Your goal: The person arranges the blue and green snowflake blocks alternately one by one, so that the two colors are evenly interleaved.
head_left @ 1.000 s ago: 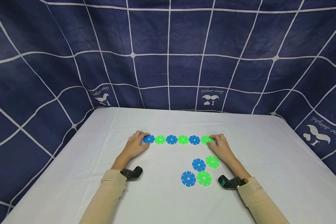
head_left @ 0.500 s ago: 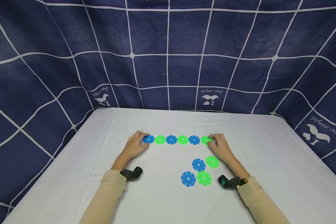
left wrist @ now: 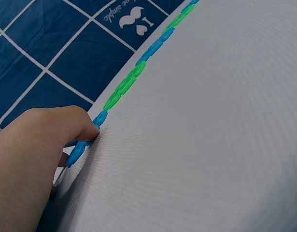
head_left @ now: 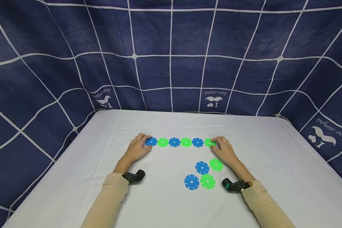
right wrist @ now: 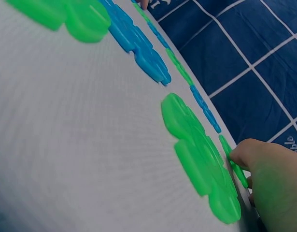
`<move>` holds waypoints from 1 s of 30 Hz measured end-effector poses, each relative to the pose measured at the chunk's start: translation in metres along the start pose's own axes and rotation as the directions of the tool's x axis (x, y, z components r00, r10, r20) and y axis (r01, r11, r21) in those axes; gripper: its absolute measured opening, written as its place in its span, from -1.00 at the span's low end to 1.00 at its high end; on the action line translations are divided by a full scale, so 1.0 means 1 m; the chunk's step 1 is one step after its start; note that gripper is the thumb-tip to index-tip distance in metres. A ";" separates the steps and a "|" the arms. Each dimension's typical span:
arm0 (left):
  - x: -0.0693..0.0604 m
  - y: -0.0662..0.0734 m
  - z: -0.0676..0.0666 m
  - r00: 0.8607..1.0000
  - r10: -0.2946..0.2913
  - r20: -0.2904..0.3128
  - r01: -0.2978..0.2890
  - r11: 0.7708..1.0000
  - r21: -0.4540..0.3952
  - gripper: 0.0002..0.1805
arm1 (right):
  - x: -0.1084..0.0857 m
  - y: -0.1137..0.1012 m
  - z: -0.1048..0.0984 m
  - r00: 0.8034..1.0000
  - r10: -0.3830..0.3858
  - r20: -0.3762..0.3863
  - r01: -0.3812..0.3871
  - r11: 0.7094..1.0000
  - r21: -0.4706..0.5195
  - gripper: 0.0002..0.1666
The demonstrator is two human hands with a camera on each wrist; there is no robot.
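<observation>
Six notched discs, blue and green by turns, lie flat in a row. My left hand [head_left: 136, 148] grips the blue disc [head_left: 151, 141] at the left end, thumb on its near edge and fingers at the far side; the left wrist view shows this thumb against the blue disc [left wrist: 77, 153]. At the right end, my right hand [head_left: 225, 151] pinches the green disc [head_left: 208, 142] between thumb and fingers. A narrow gap separates that green disc [right wrist: 226, 145] from the neighbouring blue one [right wrist: 205, 108] in the right wrist view.
Nearer the front lie four loose discs: blue [head_left: 202, 167] and green [head_left: 216, 165], with blue [head_left: 192, 182] and green [head_left: 207, 181] below them. A white cloth [head_left: 159, 202] covers the table; a dark blue gridded curtain [head_left: 188, 72] hangs behind.
The fingers of my right hand have shifted slightly left over the end green disc. My left hand and the loose discs have stayed in place.
</observation>
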State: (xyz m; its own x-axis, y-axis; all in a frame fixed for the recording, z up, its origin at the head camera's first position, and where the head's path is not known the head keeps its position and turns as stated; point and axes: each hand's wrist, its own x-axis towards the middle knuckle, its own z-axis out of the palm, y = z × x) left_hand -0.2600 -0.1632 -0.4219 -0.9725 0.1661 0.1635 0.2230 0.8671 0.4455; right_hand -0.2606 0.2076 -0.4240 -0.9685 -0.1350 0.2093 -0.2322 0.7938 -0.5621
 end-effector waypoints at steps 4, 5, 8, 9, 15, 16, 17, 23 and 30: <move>0.000 0.001 0.000 1.000 -0.004 0.002 0.004 1.000 -0.001 -0.46 | 0.000 0.000 0.000 1.000 -0.011 -0.004 0.011 1.000 -0.001 -0.62; 0.000 0.001 0.000 1.000 -0.004 0.002 0.004 1.000 -0.001 -0.46 | 0.000 0.000 0.000 1.000 -0.013 -0.005 0.013 1.000 -0.002 -0.62; 0.000 0.000 0.000 1.000 -0.004 0.003 0.004 1.000 -0.003 -0.46 | 0.000 0.000 0.000 1.000 -0.019 -0.008 0.019 1.000 -0.006 -0.63; 0.000 0.000 0.000 1.000 -0.003 0.003 0.003 1.000 -0.004 -0.46 | 0.000 0.000 0.000 1.000 -0.020 -0.009 0.020 1.000 -0.006 -0.63; 0.000 0.000 0.000 1.000 0.000 0.001 0.000 1.000 -0.007 -0.46 | 0.000 0.000 0.000 1.000 -0.024 -0.007 0.024 1.000 -0.009 -0.63; 0.000 0.000 0.000 1.000 -0.001 0.001 0.001 1.000 -0.008 -0.46 | 0.000 0.000 0.000 1.000 -0.026 -0.006 0.025 1.000 -0.011 -0.63; 0.000 0.000 0.000 1.000 0.000 0.001 0.000 1.000 -0.005 -0.46 | 0.000 0.000 0.000 1.000 -0.027 -0.005 0.027 1.000 -0.010 -0.63; 0.000 0.000 0.000 1.000 -0.006 0.003 0.006 1.000 -0.003 -0.46 | 0.000 0.001 0.000 0.999 -0.035 -0.001 0.035 0.999 -0.005 -0.64; 0.000 0.000 0.000 1.000 -0.008 0.006 0.008 1.000 -0.004 -0.46 | 0.000 0.001 0.000 1.000 -0.029 -0.003 0.029 1.000 -0.003 -0.64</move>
State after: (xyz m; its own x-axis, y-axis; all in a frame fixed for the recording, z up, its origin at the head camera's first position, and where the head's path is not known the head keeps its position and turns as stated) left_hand -0.2599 -0.1628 -0.4216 -0.9746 0.1620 0.1547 0.2155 0.8665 0.4502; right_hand -0.2611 0.2085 -0.4252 -0.9610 -0.1567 0.2277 -0.2601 0.7912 -0.5535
